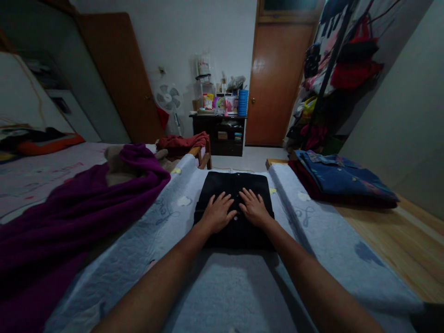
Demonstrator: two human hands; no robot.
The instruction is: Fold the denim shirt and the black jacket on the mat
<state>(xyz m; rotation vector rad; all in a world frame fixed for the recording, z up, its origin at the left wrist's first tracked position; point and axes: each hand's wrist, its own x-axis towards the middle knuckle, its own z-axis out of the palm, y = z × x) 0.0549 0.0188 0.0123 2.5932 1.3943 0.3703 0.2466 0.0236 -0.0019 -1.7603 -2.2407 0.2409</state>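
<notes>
A black buttoned garment (236, 236), folded into a neat rectangle, lies in front of me on a light blue patterned bed cover (222, 286). My left hand (218, 212) rests flat on its left half, fingers spread and pointing away from me. On the right half lies my right hand (255, 206), also flat with the fingers apart. A row of small buttons runs down the middle of the cloth between the two hands. Neither hand grips anything.
To the left, a purple blanket (104, 203) lies heaped. Folded clothes with a blue denim garment (342, 173) on top sit on a wooden ledge (388, 231) at right. Beyond the bed stand a dark desk (218, 147), a white fan (169, 98) and a brown door (277, 83).
</notes>
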